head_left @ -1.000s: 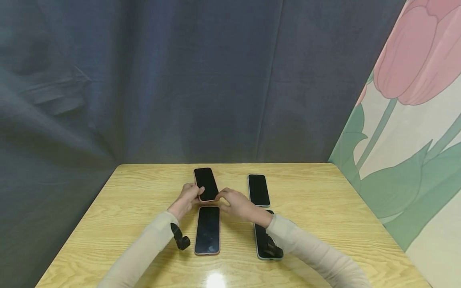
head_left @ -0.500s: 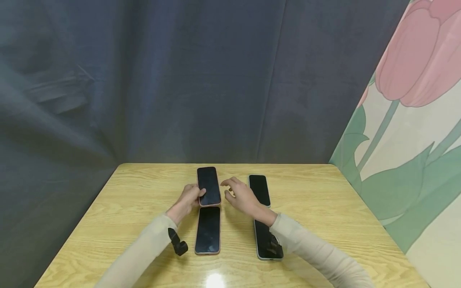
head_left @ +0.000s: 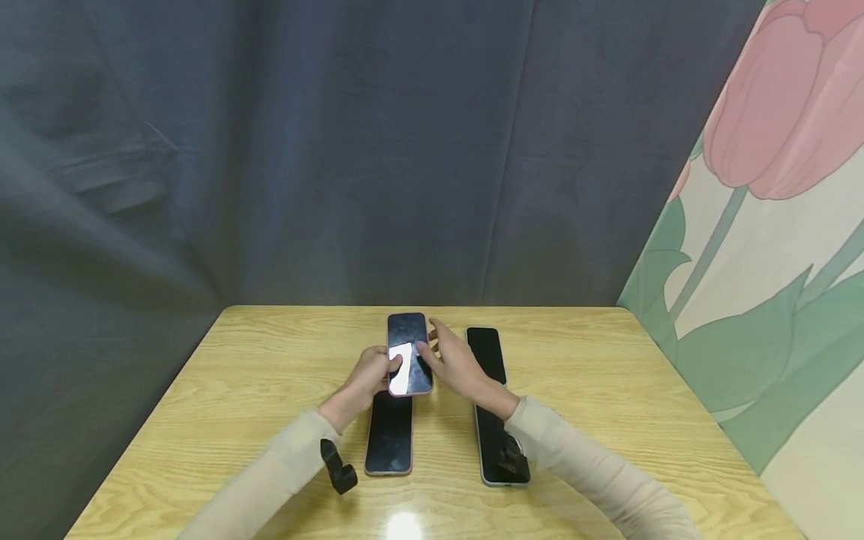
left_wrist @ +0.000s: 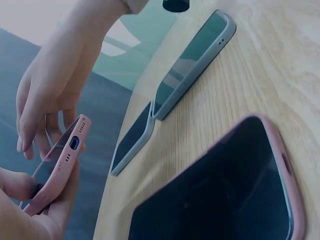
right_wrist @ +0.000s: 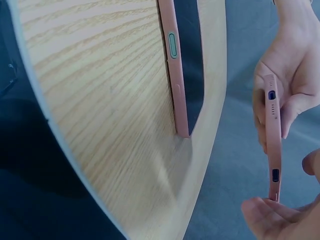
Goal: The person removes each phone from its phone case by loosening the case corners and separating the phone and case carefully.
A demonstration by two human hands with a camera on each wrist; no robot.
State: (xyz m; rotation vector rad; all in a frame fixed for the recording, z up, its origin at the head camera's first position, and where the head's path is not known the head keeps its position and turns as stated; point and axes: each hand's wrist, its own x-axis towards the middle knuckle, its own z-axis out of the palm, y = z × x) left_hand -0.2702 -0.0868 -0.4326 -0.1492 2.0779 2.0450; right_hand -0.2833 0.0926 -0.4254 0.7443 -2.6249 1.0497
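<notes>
My left hand (head_left: 367,371) grips a smartphone in a pink case (head_left: 409,360), thumb on the dark screen and fingers behind it. The phone is raised off the table, and its charging port faces the left wrist camera. My right hand (head_left: 459,366) is at the phone's right edge. A fingertip meets that edge in the right wrist view, while the thumb (right_wrist: 312,164) stands apart from the screen. Below the held phone, a second pink-cased smartphone (head_left: 390,442) lies screen up, its far end partly covered from the head view.
Two smartphones in pale blue cases lie in line on the right, a far one (head_left: 484,351) and a near one (head_left: 498,454), the latter partly under the right forearm. The wooden table (head_left: 607,420) ends at a dark curtain (head_left: 378,165) behind.
My left hand has lifted the pink-cased phone and brought it right and toward me. The right hand drew off its lower corner, then came back to its right edge.
</notes>
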